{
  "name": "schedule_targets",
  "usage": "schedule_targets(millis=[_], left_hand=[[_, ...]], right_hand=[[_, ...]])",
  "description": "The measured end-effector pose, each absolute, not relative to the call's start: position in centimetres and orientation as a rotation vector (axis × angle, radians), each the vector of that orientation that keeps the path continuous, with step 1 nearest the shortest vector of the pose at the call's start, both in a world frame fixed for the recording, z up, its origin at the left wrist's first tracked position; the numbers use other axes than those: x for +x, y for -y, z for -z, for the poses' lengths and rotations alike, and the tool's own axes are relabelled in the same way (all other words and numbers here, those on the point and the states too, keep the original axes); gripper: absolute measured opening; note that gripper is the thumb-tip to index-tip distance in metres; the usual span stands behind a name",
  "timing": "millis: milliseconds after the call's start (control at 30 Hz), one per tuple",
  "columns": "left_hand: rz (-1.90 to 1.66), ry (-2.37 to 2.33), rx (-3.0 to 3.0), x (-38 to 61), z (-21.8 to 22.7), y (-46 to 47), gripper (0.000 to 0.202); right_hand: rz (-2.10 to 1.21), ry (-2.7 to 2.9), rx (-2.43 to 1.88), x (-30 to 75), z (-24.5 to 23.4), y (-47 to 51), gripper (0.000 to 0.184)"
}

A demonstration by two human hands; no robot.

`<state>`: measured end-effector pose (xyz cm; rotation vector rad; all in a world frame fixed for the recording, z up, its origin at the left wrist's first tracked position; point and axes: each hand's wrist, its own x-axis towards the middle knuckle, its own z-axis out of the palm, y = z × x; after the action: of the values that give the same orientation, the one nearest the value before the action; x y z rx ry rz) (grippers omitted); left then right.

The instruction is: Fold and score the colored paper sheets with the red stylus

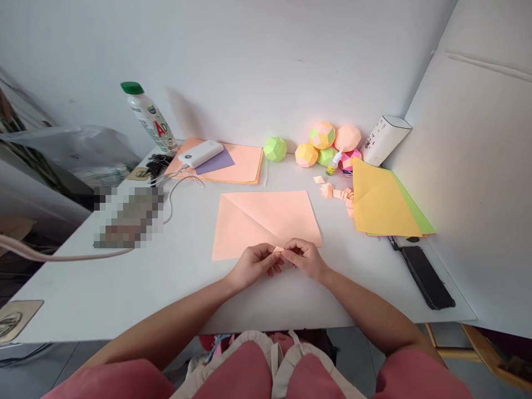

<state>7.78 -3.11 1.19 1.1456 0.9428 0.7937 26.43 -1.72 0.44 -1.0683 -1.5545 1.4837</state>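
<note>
A small folded piece of peach paper (278, 250) is pinched between my left hand (254, 264) and my right hand (304, 257), fingers of both closed on it, just above the near edge of a large peach paper sheet (266, 219) with a diagonal crease. The sheet lies flat on the white table (174, 277). Several small folded peach pieces (338, 194) lie beyond my right hand.
Yellow and green sheets (384, 205) lie at the right, a black phone (428, 276) near them. Paper balls (322, 145), a glue tube (333, 162) and a white box (384, 139) stand at the back. At the left: a paper stack (241, 163), power bank (201, 153), bottle (150, 119).
</note>
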Motion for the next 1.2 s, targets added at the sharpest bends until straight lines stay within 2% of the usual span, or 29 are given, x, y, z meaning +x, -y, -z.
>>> schedule_targets(millis=[267, 633, 1200], left_hand=[[-0.831, -0.919, 1.008, 7.7, -1.5, 2.9, 0.046], [-0.851, -0.901, 0.963, 7.7, -2.0, 2.6, 0.045], [-0.794, -0.889, 1.285, 7.8, -1.9, 3.5, 0.028]], right_hand=[[-1.480, 1.519, -1.066, 26.4, 0.0, 1.7, 0.030], [-1.214, 1.723, -0.806, 26.4, 0.3, 1.6, 0.018], [-1.290, 1.696, -0.911, 26.2, 0.1, 1.7, 0.018]])
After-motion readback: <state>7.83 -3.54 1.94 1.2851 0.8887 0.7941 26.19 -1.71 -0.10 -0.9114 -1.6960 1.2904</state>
